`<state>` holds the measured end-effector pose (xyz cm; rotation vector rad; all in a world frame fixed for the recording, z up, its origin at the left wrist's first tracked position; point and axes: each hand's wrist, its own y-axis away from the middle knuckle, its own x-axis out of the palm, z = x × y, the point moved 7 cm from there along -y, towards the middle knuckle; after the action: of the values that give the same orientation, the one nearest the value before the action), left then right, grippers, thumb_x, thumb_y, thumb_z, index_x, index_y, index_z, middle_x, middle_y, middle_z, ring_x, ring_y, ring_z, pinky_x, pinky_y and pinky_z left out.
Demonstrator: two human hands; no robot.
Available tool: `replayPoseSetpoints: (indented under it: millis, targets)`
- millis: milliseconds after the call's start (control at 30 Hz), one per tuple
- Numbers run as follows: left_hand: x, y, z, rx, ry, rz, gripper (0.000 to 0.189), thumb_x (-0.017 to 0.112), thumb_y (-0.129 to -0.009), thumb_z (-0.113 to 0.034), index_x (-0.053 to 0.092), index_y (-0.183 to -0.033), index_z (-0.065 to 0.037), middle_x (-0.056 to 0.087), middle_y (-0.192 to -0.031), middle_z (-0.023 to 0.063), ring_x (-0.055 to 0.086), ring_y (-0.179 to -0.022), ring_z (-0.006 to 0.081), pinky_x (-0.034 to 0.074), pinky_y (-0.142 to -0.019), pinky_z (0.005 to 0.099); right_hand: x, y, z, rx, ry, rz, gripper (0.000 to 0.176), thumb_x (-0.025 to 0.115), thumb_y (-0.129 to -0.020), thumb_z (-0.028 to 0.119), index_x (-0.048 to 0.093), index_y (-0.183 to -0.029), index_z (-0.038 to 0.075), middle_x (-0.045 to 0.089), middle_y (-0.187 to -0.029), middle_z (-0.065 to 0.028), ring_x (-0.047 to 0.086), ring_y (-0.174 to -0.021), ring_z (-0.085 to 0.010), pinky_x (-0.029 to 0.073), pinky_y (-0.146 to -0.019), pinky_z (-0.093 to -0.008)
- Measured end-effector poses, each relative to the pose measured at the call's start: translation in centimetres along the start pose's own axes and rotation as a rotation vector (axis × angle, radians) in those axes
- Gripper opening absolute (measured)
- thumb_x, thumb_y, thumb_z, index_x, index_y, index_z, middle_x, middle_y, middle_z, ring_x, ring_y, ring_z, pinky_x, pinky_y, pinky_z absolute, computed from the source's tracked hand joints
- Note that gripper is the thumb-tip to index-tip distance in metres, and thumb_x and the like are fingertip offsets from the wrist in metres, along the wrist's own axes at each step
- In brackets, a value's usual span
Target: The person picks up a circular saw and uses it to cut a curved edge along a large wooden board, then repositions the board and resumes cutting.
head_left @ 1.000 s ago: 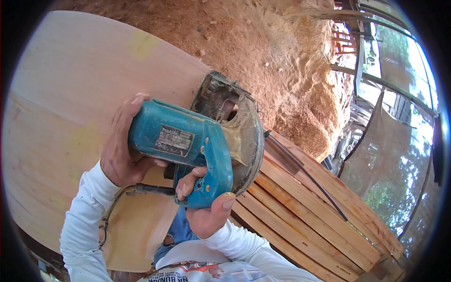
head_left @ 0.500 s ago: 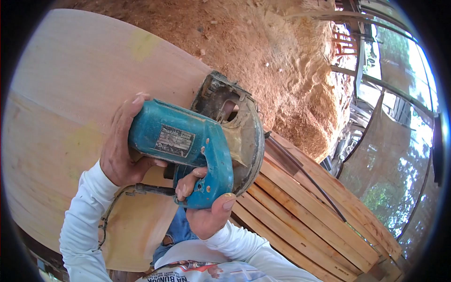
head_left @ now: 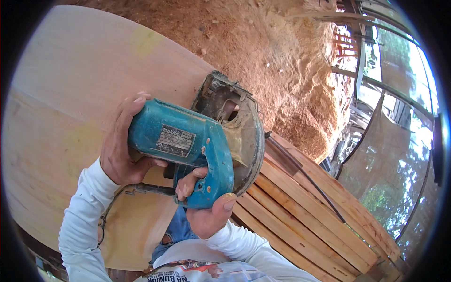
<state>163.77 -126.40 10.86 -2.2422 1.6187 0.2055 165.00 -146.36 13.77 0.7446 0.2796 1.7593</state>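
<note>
A teal circular saw with a dusty round blade guard lies across the edge of a large pale wooden panel. My left hand is wrapped around the end of its motor housing, thumb underneath. Through the rear handle pass fingers of my right hand, closed on the grip with the thumb along its outer side. A dark power cord runs from the handle toward my left sleeve. The guard hides the blade.
Sawdust covers the ground beyond the panel and heaps up toward the right. Several planks lie stacked at lower right, with a thin dark rod across them. Mesh sheeting hangs at far right.
</note>
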Motion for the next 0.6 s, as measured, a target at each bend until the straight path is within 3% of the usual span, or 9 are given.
replayPoseSetpoints:
  millis: [600]
  targets:
    - [-0.24,-0.14,-0.26,0.011,0.005,0.002,0.118,0.099,-0.059,-0.016,0.032,-0.154,-0.002,0.049,-0.148,0.0271,0.048,-0.139,0.0476,0.039,-0.116,0.0522,-0.24,0.27,-0.07,-0.001,0.033,0.014,0.094,0.058,-0.084,0.084,0.05,-0.133,0.004,0.062,-0.093,-0.0099,0.058,-0.086,-0.0211,0.047,-0.078,-0.0358]
